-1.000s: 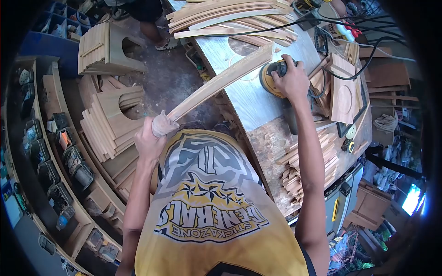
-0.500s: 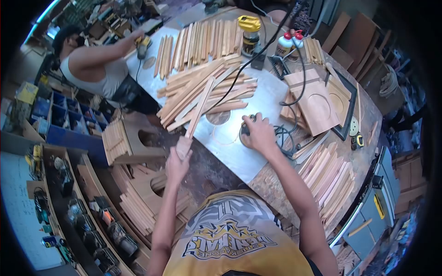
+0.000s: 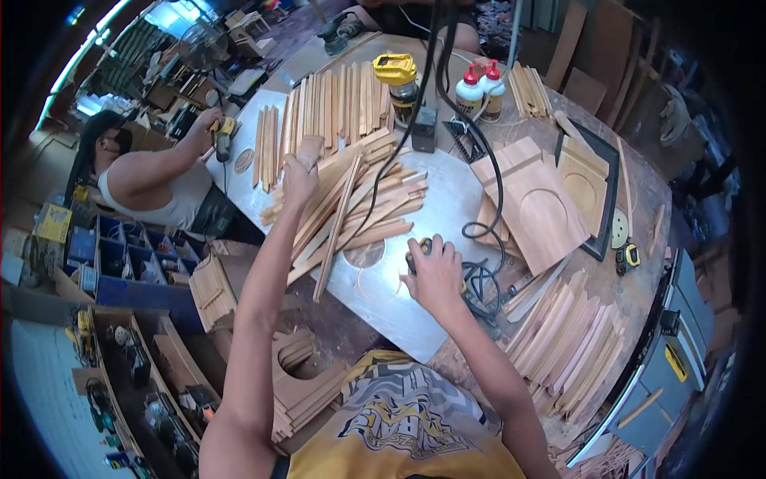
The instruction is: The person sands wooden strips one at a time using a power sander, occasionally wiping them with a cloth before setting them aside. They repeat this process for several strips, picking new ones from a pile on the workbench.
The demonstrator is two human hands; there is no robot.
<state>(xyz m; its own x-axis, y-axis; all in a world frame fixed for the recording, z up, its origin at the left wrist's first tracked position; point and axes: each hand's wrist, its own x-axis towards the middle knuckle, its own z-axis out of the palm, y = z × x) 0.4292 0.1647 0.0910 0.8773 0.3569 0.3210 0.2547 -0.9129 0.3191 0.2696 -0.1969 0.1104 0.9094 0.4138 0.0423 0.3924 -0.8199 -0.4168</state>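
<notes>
My left hand [image 3: 299, 180] is stretched over the wood pile, closed on a small light-brown pad [image 3: 309, 148] whose exact kind I cannot make out. Under that forearm, a long wooden strip [image 3: 338, 227] lies across the pile of loose strips [image 3: 391, 195], its near end reaching past the metal sheet's edge. My right hand [image 3: 436, 275] is wrapped over a yellow-and-black power tool [image 3: 418, 252] resting on the metal sheet [image 3: 431, 323]; the palm hides much of the tool. A dark cord [image 3: 481, 289] is coiled beside it.
Rows of wooden strips [image 3: 339, 100] stand behind the pile, with more strips [image 3: 566, 343] at right. Glue bottles [image 3: 469, 94], recessed wood panels [image 3: 536, 203] and a tape measure [image 3: 628, 259] sit on the table. Black cables hang overhead. A co-worker [image 3: 155, 180] holds a power tool [image 3: 224, 144] at left.
My left hand has moved forward over the pile, still holding the pad. The strip it held now lies released on the pile. My right hand stays on the power tool.
</notes>
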